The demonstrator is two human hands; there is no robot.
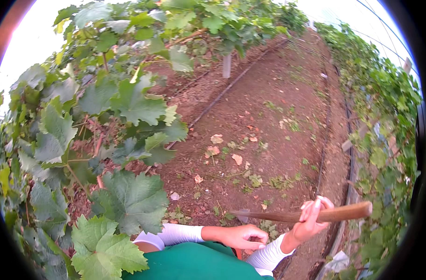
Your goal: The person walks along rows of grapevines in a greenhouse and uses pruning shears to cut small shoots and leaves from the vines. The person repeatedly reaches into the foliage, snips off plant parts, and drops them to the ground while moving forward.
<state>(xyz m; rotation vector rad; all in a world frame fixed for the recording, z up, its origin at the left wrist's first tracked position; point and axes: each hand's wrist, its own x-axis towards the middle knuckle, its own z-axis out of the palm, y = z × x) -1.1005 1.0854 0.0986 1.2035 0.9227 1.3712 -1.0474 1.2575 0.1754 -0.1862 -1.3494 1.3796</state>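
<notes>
My right hand (314, 218) is raised in front of my body, its fingers wrapped around a thick wooden handle (351, 212). The handle lies almost level, with its blunt end to the right. Toward the left it narrows and blurs, so the kind of tool cannot be told. A pale patch beside that thin end is unclear. Close to the green garment (202, 262) at my waist, my left hand (246, 237) is curled, and nothing shows in its fingers. Both forearms wear white sleeves (181, 233). Large grapevine leaves (129, 201) stand just left of my left arm.
A dense grapevine row (136, 101) fills the left side, with a pale post (227, 66) under it. Another leafy row (380, 157) runs along the right. Between them lies a soil path (265, 105) with dry leaves (237, 159). Dark hoses (220, 96) edge the path.
</notes>
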